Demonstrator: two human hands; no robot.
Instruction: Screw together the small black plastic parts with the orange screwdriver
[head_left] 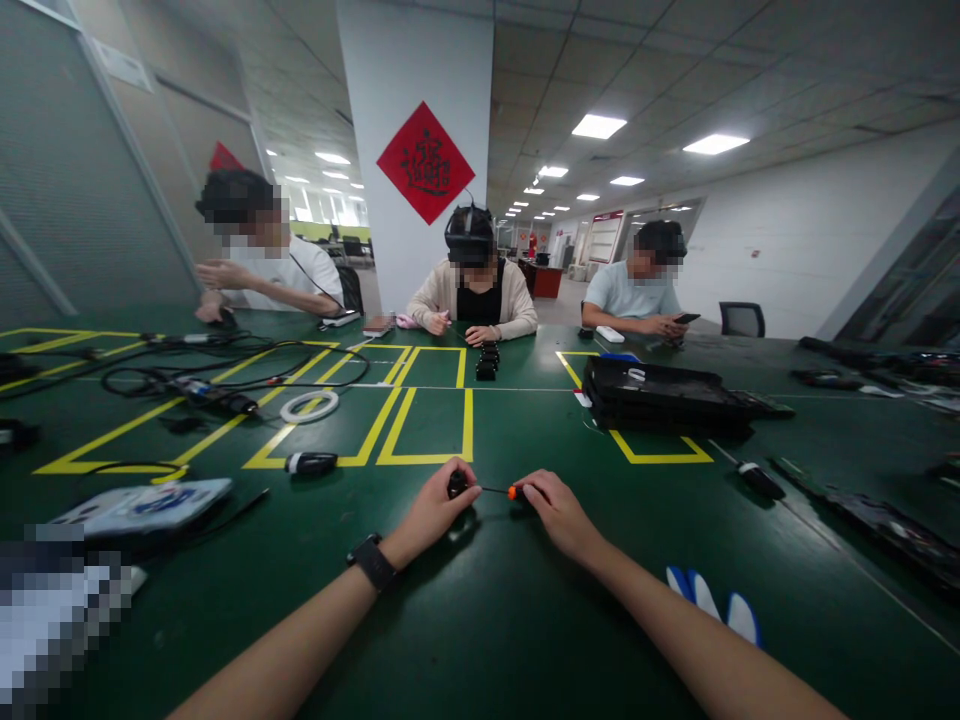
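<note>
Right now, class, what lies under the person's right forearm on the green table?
Under the right forearm, blue and white glove fingertips stick out on the green table. The rest of the glove is covered by the arm, so its full shape cannot be seen.

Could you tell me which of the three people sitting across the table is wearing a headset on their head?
The middle person, in the beige cardigan in front of the white pillar. The person at left and the person at right wear none.
</note>
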